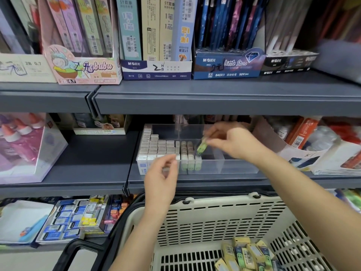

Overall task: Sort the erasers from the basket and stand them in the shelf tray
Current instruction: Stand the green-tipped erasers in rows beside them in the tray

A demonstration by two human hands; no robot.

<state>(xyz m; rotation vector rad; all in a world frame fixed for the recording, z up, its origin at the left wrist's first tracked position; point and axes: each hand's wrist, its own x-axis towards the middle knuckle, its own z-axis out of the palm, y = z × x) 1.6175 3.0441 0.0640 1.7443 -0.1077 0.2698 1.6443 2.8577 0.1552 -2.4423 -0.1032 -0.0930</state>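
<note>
The beige slotted plastic basket (214,218) holds loose yellow and green wrapped erasers (248,253). Over the clear plastic shelf tray (234,167), the right hand (234,143) pinches one green eraser (201,148) between thumb and fingertips, just above the standing rows (156,149). The left hand (162,178) curls its fingers at the tray front; whether they hold anything cannot be told.

Your right hand (234,143), right of centre, arm stretched from the lower right, pinches a green eraser (201,148) at its fingertips. Your left hand (162,177), centre frame, hangs with fingers curled; hold unclear.
</note>
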